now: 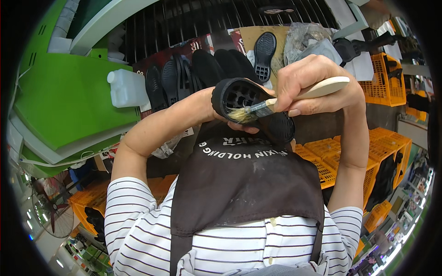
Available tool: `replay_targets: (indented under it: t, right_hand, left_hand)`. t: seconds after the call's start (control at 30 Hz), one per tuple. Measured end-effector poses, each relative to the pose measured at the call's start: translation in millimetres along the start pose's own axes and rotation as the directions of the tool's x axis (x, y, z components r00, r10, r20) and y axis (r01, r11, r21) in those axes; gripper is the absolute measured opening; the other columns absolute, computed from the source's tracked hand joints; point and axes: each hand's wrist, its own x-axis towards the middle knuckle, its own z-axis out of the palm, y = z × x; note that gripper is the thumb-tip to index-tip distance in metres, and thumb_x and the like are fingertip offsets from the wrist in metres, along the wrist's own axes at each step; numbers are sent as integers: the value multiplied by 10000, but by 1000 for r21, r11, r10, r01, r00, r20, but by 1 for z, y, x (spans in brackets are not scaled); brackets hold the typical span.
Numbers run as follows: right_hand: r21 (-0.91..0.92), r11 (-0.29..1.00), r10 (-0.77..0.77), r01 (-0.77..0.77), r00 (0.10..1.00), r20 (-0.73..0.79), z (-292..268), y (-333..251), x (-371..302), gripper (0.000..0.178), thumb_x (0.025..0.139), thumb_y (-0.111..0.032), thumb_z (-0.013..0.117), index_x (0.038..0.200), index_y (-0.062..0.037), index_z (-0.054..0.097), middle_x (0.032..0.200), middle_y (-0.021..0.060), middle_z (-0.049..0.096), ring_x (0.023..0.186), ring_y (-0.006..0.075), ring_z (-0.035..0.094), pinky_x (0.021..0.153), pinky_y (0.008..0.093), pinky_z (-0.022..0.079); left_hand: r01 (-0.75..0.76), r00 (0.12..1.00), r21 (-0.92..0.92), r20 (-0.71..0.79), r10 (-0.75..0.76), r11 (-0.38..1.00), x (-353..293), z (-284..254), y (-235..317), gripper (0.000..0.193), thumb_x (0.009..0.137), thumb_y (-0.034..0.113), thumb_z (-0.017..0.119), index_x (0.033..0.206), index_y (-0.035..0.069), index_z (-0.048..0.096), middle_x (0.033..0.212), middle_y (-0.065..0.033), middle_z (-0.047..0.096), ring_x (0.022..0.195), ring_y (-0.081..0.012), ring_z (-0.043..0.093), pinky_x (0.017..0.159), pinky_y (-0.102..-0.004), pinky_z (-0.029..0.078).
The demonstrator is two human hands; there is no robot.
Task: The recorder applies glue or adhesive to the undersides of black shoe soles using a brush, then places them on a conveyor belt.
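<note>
We see a white plastic jug far left on the green machine, with loose black soles right of it. Centre: left hand grip clamped on a black shoe sole, cavity side up. Right hand grip closed on a wooden-handled brush, bristles touching the sole; orange crates right.

One brush, one held black sole, one white plastic bottle
</note>
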Motion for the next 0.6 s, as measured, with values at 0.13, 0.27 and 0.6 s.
replay_targets:
  t: [0.13,0.27,0.6]
  right_hand:
    - [-51,996,76,-76,997,13,-2,-1,-13,143,758,4,736,899,21,715,815,106,679,742,210,639,637,307,495]
    - [-149,981,125,-123,992,1,0,2,-32,157,745,-1,736,900,7,713,815,97,673,732,206,637,630,309,493]
    - [-470,876,-120,-106,897,-426,28,-16,-65,229,724,-20,728,952,-38,719,790,67,608,680,166,570,590,272,437]
  left_hand:
    - [248,940,-176,-195,-280,953,-5,9,20,396,800,310,736,1017,-5,632,802,-112,653,599,-221,644,515,-302,577]
    - [209,976,-322,11,-217,923,6,-17,4,473,912,434,578,962,-33,637,693,-151,633,503,-251,606,409,-296,506]
    - [-189,982,-640,-118,147,745,-9,2,7,755,991,553,199,1146,-96,550,683,-271,540,401,-255,455,317,-299,341]
